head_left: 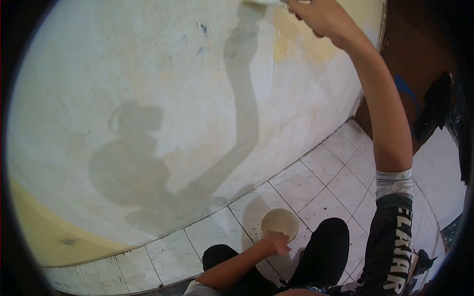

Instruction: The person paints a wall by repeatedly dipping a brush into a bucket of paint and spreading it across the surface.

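At the top edge, my right hand (323, 17) is raised to the wall, its fingers closed round a paintbrush (261, 2). The view's edge cuts off part of the brush. Its pale head is close to the wall (192, 93), left of a yellow painted patch (296, 37). Low down between my knees, my left hand (277, 242) is closed at the near rim of a small whitish bucket (280, 213). The bucket stands on the floor, and the hand hides part of its front. I cannot make out how much is in it.
White floor tiles (328, 190) meet the wall in a curved line. Another yellow area (54, 229) covers the wall's lower left. A brown door or panel (405, 44) stands at right, with dark cloth (434, 106) beside it. My arm's shadow falls across the wall.
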The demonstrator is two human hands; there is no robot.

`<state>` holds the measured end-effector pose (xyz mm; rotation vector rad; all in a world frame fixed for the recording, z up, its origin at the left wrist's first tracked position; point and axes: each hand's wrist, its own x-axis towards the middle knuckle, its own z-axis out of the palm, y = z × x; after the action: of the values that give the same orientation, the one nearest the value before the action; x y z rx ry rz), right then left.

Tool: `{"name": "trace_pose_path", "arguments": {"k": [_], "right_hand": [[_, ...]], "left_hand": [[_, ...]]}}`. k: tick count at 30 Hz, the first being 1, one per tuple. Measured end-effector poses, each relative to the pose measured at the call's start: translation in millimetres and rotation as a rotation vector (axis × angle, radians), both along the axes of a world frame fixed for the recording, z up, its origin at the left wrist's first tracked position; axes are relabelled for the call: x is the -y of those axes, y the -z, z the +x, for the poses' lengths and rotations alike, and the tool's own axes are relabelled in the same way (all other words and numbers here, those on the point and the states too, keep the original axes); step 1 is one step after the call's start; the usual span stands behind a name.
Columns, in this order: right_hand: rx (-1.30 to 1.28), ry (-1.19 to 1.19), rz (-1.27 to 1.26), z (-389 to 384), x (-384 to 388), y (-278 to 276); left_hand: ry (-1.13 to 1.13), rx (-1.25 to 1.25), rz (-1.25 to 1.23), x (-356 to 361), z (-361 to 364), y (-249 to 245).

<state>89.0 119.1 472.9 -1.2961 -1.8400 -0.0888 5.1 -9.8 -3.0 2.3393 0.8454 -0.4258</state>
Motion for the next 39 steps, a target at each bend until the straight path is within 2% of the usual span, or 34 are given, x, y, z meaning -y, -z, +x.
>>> {"name": "trace_pose_path", "arguments": {"k": [2, 5, 7, 8, 9, 11, 14, 17, 18, 20, 21, 24, 26, 28, 29, 30, 31, 34, 36, 38, 39], "right_hand": [[0.001, 0.018, 0.010, -6.8, 11.4, -14.0], [-0.104, -0.032, 0.140, -5.0, -29.4, -20.0], [0.059, -0.185, 0.573, 2.6, -99.9, 15.5], [0.039, -0.172, 0.483, -8.0, -90.5, 43.4], [0.014, -0.166, 0.536, -10.8, -92.6, 76.5], [-0.087, -0.106, 0.193, -15.6, -69.9, 134.5], [-0.047, -0.227, -0.052, -2.2, -47.8, 219.8], [0.005, -0.221, -0.172, 24.4, -45.8, 258.2], [0.037, -0.227, -0.225, 32.8, -46.0, 259.0], [-0.017, -0.185, -0.279, 41.6, -35.7, 208.9], [0.002, -0.245, 0.015, 55.3, -53.6, 196.4], [0.059, -0.074, 0.155, 43.0, -34.7, 63.7], [-0.012, -0.123, 0.408, 38.6, -51.2, 1.2], [0.174, -0.073, 0.806, 42.8, -80.9, -60.4], [0.169, -0.074, 0.810, 33.6, -58.4, -70.1], [-0.007, -0.097, 0.520, 13.9, -20.7, -79.6], [-0.178, -0.119, 0.225, 3.1, -0.8, -83.9], [-0.073, -0.108, 0.358, 17.7, -82.8, -60.7], [0.054, -0.178, 0.574, 32.4, -115.5, -8.2], [-0.025, -0.118, 0.321, 34.1, -97.8, 52.6], [-0.003, -0.197, 0.366, 41.4, -100.9, 88.3]], "left_hand": [[0.015, -0.001, -0.019, -1.7, -1.7, 3.9], [0.006, -0.001, 0.045, -2.5, -2.5, 18.6], [-0.007, -0.007, 0.032, -3.8, -3.1, 12.2], [-0.018, -0.012, 0.013, -2.7, -3.6, 10.7], [-0.017, -0.013, 0.010, -1.0, -4.1, 12.4], [-0.017, 0.045, 0.036, 0.3, -4.2, 15.3], [-0.010, 0.044, 0.031, 3.8, -3.5, 7.3], [-0.011, -0.045, -0.039, 7.9, 1.1, -8.2], [-0.009, -0.047, -0.028, 9.3, 2.8, -9.8], [-0.026, -0.044, -0.025, 11.7, 4.1, -8.6], [-0.026, -0.047, -0.014, 11.0, 4.0, -8.0], [-0.004, -0.043, -0.022, 8.7, 3.8, 0.4], [-0.035, -0.055, -0.035, 4.4, 3.7, 12.7], [-0.006, -0.060, -0.029, -0.2, 1.6, 17.2], [0.026, -0.064, -0.030, -2.6, -0.2, 17.3], [0.023, -0.068, -0.027, -3.7, -1.8, 14.3], [0.009, -0.052, -0.018, -3.2, -3.1, 10.1], [-0.003, -0.024, -0.005, -4.8, -5.8, 10.2], [0.002, -0.008, -0.005, -4.1, -6.4, 14.0], [-0.010, -0.001, 0.000, -2.2, -3.6, 17.1], [-0.009, 0.000, -0.002, -0.2, -3.4, 15.7]]}}
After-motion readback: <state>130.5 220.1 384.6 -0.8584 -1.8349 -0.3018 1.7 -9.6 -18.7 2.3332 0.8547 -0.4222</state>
